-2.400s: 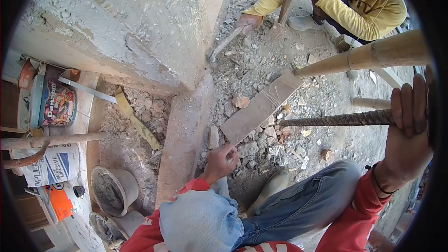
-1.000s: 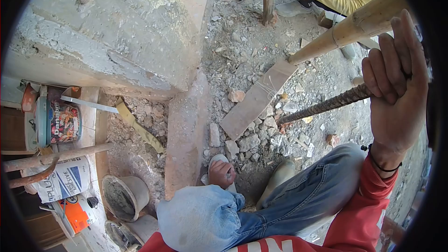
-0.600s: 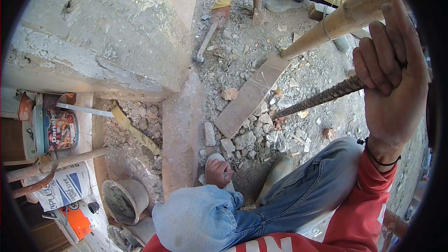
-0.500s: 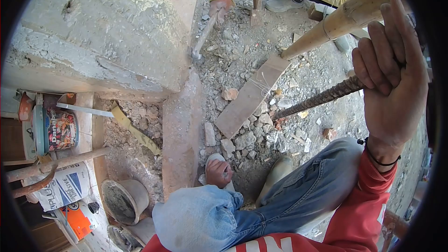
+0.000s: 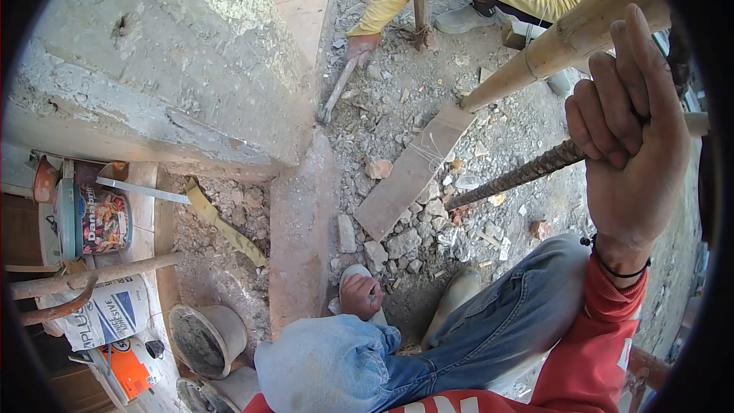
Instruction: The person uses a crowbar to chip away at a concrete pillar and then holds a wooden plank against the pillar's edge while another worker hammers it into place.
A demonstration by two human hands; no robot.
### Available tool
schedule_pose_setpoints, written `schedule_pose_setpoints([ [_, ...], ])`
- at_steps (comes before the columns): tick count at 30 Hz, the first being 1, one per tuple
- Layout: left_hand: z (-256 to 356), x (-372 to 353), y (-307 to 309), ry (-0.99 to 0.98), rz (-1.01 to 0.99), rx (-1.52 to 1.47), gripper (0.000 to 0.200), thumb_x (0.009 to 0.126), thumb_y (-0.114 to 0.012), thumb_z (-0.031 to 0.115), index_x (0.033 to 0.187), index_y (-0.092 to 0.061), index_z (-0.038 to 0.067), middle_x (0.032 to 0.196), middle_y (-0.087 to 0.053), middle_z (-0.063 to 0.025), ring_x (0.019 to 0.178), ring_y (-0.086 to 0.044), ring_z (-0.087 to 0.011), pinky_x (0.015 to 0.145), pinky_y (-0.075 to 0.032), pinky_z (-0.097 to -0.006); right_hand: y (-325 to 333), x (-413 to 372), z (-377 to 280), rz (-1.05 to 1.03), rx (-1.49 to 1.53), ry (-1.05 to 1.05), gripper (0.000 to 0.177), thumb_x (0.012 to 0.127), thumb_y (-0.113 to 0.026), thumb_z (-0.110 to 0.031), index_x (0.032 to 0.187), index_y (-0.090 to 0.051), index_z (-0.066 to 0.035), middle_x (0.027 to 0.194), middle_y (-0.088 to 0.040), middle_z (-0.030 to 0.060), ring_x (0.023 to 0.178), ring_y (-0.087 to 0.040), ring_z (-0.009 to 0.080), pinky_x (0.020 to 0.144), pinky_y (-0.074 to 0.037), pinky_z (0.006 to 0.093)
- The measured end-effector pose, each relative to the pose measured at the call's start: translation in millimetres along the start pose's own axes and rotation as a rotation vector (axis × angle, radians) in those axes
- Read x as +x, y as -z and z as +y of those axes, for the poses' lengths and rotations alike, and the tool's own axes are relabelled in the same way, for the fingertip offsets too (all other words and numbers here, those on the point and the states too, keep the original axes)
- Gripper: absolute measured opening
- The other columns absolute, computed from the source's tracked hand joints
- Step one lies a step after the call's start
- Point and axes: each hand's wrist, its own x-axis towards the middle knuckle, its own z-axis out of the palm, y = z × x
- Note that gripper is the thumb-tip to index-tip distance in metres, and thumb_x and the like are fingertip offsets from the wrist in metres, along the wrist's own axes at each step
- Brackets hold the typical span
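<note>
My right hand is raised at the right, the index finger stretched up and the other fingers curled around the upper part of a ribbed rebar rod. Slanting down to the left, the rod's lower end meets the rubble by a plank. Low beside my knee, my left hand is closed in front of my shoe; whether anything is in it is hidden. Across from me, a co-worker's hand grips a hammer, its head down by the concrete column's corner.
A bamboo pole slants down onto the plank. Left of the concrete ledge are a yellow strip, a mortar bucket, a paint tub, an adhesive bag and a wooden rod. Broken stones lie around the plank.
The view has tilted a little, so the scene sits lower. The co-worker's hand with the hammer has come down towards me. My right hand has shifted slightly left; my left hand stays by the shoe.
</note>
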Motion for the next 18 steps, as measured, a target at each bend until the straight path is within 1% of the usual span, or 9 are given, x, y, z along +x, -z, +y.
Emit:
schedule_pose_setpoints([
  [7, -2.8, -1.6, -1.0, 0.004, -0.008, -0.004, 0.008, 0.075, -0.068, 0.012, 0.076, -0.061, 0.009, 0.073, -0.061, -0.0082, 0.071, -0.057, -0.0295, 0.069, -0.041, -0.0420, -5.8, -1.5, 1.7, 0.101, -0.068, 0.019, 0.051, 0.113, -0.041, -0.032, 0.151, -0.050, 0.002, 0.064, -0.026, -0.0087, 0.050, -0.020, 0.0026, 0.051, -0.023, 0.0217],
  [13, -1.6, -0.7, -1.2, -0.004, -0.002, 0.008, 0.008, 0.076, -0.068, 0.012, 0.075, -0.061, 0.008, 0.073, -0.061, -0.0086, 0.070, -0.057, -0.0298, 0.069, -0.041, -0.0420, 5.8, 0.9, 3.1, -0.036, 0.020, 0.005, 0.051, 0.113, -0.040, -0.031, 0.150, -0.050, 0.003, 0.063, -0.025, -0.0087, 0.050, -0.020, 0.0023, 0.051, -0.023, 0.0215],
  [16, 0.7, 1.5, 1.1, 0.002, -0.004, 0.001, 0.009, 0.076, -0.068, 0.011, 0.075, -0.061, 0.008, 0.072, -0.061, -0.0089, 0.070, -0.056, -0.0299, 0.069, -0.041, -0.0421, 1.5, -0.3, 2.7, -0.017, -0.006, 0.000, 0.052, 0.113, -0.040, -0.031, 0.151, -0.049, 0.003, 0.062, -0.027, -0.0089, 0.050, -0.020, 0.0022, 0.052, -0.024, 0.0216],
  [18, -0.3, 1.2, 0.9, 0.003, -0.010, -0.007, 0.007, 0.076, -0.068, 0.011, 0.075, -0.062, 0.008, 0.073, -0.062, -0.0087, 0.070, -0.057, -0.0296, 0.069, -0.041, -0.0419, -2.9, -2.0, 2.0, 0.044, -0.076, 0.003, 0.052, 0.113, -0.040, -0.032, 0.151, -0.049, 0.003, 0.062, -0.029, -0.0090, 0.050, -0.020, 0.0022, 0.052, -0.025, 0.0214],
])
